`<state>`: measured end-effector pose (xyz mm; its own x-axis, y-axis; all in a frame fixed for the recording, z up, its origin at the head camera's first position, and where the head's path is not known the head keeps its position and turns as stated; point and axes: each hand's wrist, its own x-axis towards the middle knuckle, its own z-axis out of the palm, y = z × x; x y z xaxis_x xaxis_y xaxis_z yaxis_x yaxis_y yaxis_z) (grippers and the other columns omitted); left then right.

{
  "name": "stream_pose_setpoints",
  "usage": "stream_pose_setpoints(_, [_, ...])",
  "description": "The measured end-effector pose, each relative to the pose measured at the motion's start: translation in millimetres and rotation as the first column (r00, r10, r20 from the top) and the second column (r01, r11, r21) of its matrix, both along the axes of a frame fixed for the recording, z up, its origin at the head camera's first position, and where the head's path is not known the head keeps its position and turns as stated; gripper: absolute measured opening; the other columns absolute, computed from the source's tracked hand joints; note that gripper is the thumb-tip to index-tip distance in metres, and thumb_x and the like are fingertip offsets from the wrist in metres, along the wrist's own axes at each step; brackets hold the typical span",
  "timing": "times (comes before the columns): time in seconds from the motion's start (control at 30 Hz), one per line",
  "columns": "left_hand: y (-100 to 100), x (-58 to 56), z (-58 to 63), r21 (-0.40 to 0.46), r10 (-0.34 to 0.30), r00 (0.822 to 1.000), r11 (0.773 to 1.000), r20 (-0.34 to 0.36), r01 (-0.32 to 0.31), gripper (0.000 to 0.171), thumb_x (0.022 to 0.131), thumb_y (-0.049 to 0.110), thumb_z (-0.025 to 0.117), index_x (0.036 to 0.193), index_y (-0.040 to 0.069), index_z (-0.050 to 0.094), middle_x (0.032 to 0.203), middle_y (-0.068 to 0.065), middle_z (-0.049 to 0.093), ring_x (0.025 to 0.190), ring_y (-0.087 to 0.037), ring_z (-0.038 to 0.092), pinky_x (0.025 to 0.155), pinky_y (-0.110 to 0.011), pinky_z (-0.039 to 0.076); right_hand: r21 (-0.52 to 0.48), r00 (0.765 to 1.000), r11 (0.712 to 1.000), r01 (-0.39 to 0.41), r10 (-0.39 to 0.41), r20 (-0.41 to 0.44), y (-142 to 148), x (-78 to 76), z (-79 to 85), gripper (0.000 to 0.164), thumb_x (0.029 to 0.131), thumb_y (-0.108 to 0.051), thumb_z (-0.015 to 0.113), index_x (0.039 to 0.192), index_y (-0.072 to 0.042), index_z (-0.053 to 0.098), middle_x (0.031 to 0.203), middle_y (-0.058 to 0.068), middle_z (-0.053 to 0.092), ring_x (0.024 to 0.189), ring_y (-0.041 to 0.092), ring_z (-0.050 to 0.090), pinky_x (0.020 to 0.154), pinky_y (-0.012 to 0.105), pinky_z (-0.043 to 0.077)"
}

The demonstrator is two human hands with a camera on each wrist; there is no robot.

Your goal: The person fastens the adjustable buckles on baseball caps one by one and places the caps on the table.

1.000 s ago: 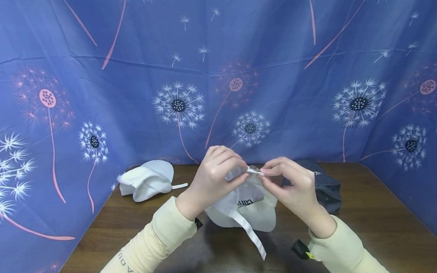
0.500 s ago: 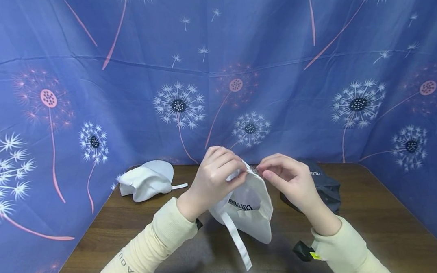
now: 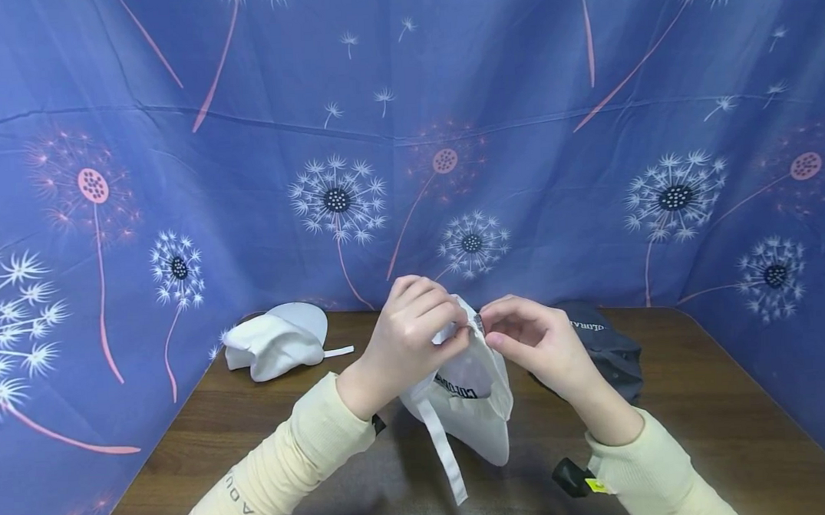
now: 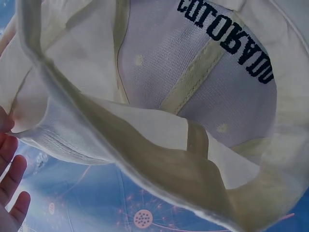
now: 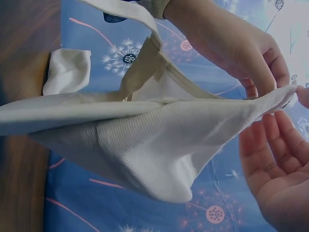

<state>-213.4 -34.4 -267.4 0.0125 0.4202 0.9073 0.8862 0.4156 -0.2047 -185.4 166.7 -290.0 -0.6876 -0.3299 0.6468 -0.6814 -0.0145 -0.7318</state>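
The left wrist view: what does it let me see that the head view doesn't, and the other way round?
Only the left wrist view clearly shows the stitched seam tape inside the held white cap.

Only the head view shows the second white cap, the dark cap, the brown table and the pale yellow sleeves.

Both show the held white cap with its dark lettering, some fingers and the blue patterned backdrop.

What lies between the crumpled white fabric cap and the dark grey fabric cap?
In the head view, the left hand, the cream fabric cap it holds, and the right hand touching it.
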Motion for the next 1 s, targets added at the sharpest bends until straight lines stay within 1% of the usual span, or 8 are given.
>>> stream_pose_setpoints(0.07, [0.4,0.4,0.4,0.002,0.008,1.0,1.0,-0.004,-0.008,0.009,0.072,0.007,0.069,0.071,0.013,0.063,0.071,0.005,0.063,0.076,-0.014,0.057,0.081,-0.034,0.043,0.001,1.0,1.0,0.008,-0.008,-0.013,-1.5,0.7,1.3,0.018,0.084,0.004,0.066,0.101,0.004,0.064,0.1,0.003,0.065,0.087,0.015,0.063,0.076,0.024,0.053])
stream_pose_setpoints(0.13, [0.8,0.6,0.4,0.003,0.018,1.0,1.0,-0.008,-0.018,0.008,0.072,0.006,0.069,0.071,0.013,0.064,0.072,0.005,0.064,0.076,-0.014,0.057,0.081,-0.034,0.043,0.009,0.999,0.999,0.036,-0.036,-0.021,-3.0,1.3,2.5,0.017,0.083,0.005,0.066,0.1,0.006,0.064,0.098,0.003,0.066,0.084,0.015,0.063,0.073,0.024,0.053])
stream_pose_setpoints(0.27, [1.8,1.2,-1.1,-0.002,0.041,0.999,0.999,-0.009,-0.041,0.008,0.072,0.005,0.068,0.07,0.013,0.065,0.072,0.005,0.064,0.076,-0.014,0.057,0.082,-0.034,0.043,0.036,0.994,0.993,0.113,-0.113,-0.012,-5.8,3.0,4.0,0.017,0.081,0.007,0.068,0.097,0.004,0.065,0.094,0.0,0.066,0.081,0.013,0.064,0.071,0.024,0.053])
stream_pose_setpoints(0.37, [2.0,2.1,-2.8,-0.012,0.052,0.999,0.999,-0.005,-0.052,0.009,0.072,0.005,0.068,0.071,0.013,0.066,0.073,0.005,0.065,0.077,-0.014,0.056,0.082,-0.034,0.043,0.052,0.989,0.987,0.15,-0.149,-0.024,-7.1,4.4,3.9,0.016,0.079,0.007,0.069,0.095,0.004,0.065,0.093,0.002,0.066,0.08,0.012,0.064,0.07,0.025,0.054])
stream_pose_setpoints(0.5, [2.1,2.9,-3.9,-0.021,0.065,0.998,0.998,-0.006,-0.065,0.009,0.073,0.005,0.067,0.071,0.014,0.065,0.072,0.005,0.064,0.077,-0.013,0.056,0.082,-0.034,0.043,0.047,0.987,0.988,0.148,-0.145,-0.063,-7.2,4.7,2.5,0.017,0.078,0.009,0.069,0.093,0.002,0.066,0.093,0.008,0.066,0.08,0.013,0.063,0.07,0.026,0.055])
stream_pose_setpoints(0.6, [2.2,2.9,-3.8,-0.024,0.074,0.997,0.997,-0.009,-0.074,0.01,0.073,0.005,0.066,0.071,0.014,0.065,0.072,0.006,0.063,0.077,-0.013,0.056,0.082,-0.034,0.043,0.031,0.989,0.992,0.124,-0.121,-0.085,-6.2,3.7,1.5,0.016,0.079,0.008,0.068,0.093,0.001,0.066,0.093,0.01,0.066,0.08,0.013,0.064,0.071,0.026,0.055])
stream_pose_setpoints(0.8, [2.3,3.3,-3.2,-0.036,0.072,0.997,0.997,-0.009,-0.072,0.009,0.073,0.006,0.067,0.072,0.014,0.065,0.072,0.006,0.063,0.077,-0.013,0.056,0.083,-0.034,0.043,0.019,0.994,0.996,0.088,-0.087,-0.073,-3.2,3.2,2.2,0.013,0.084,0.001,0.067,0.095,0.006,0.064,0.096,0.003,0.065,0.082,0.014,0.064,0.073,0.024,0.054])
stream_pose_setpoints(1.0, [1.3,3.8,-3.4,-0.039,0.069,0.998,0.997,-0.008,-0.069,0.009,0.073,0.006,0.068,0.073,0.014,0.065,0.073,0.006,0.063,0.077,-0.013,0.056,0.082,-0.034,0.043,-0.001,0.993,0.996,0.091,-0.091,-0.081,-3.5,4.2,3.8,0.011,0.084,0.007,0.063,0.095,0.006,0.064,0.094,0.002,0.065,0.083,0.013,0.062,0.072,0.021,0.052])
